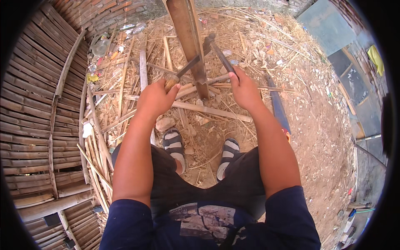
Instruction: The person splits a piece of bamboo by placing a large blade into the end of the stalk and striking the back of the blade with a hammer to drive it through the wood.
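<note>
A split half of a bamboo pole stands upright in front of me, its brown hollow side showing. My left hand is closed round the wooden handle of a large knife, whose dark blade reaches across to the bamboo. Whether the edge is sunk into the pole I cannot tell. In my right hand is a hammer, gripped by its dark handle. The hammer head is at the bamboo's right edge, close to the far end of the blade; contact between them is unclear.
Bamboo strips and straw litter the dirt floor around the pole's foot. To the right lies a hand saw. A stone sits near my left foot. A slatted bamboo wall stands left, a brick wall behind.
</note>
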Available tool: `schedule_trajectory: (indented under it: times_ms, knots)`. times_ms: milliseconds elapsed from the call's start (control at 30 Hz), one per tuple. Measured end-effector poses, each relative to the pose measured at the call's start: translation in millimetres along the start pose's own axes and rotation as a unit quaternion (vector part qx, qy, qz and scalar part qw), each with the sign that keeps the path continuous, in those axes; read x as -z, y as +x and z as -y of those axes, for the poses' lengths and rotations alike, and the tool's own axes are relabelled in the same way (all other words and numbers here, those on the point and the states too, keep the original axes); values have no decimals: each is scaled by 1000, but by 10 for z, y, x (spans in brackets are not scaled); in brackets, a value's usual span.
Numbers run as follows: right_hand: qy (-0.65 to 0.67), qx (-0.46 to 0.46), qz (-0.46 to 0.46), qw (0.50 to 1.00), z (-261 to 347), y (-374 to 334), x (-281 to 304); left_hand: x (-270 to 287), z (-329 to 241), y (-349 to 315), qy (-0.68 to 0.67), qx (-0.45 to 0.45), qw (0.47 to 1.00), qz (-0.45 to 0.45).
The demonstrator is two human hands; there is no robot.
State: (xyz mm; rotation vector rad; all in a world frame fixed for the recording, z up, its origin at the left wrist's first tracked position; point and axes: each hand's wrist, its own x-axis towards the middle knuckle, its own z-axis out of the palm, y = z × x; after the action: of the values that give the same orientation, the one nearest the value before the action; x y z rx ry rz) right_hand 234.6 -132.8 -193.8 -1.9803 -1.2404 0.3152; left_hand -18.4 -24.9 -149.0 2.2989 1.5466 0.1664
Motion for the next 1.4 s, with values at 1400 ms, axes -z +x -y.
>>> schedule_trajectory:
  times_ms: [1400]
  knots:
    - [59, -14, -29, 998, 170, -38, 175, -54, -48, 29, 20, 3, 999, 36]
